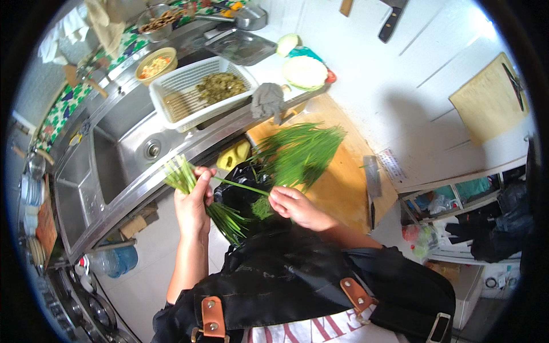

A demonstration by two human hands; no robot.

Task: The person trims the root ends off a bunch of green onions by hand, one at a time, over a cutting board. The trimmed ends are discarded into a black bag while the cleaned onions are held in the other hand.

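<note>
My left hand [196,199] grips a bunch of green stalks [182,173], likely garlic chives, with pale cut ends up and green ends hanging below. Between both hands stretches a single green stalk [241,186]. The fingertips of my right hand [298,208] pinch its right end, while its left end meets my left fingers. Under the hands opens a black plastic bag [231,195] with green scraps [261,208] in it. Just beyond lies a large heap of long green leaves [304,152] on a wooden cutting board [343,184].
A cleaver [372,178] lies along the board's right edge. At the left is a steel sink [128,141], with a white plastic basket [167,118] of chopped dark vegetables across it. A grey cloth [268,100] and a halved cabbage [304,72] sit beyond the board.
</note>
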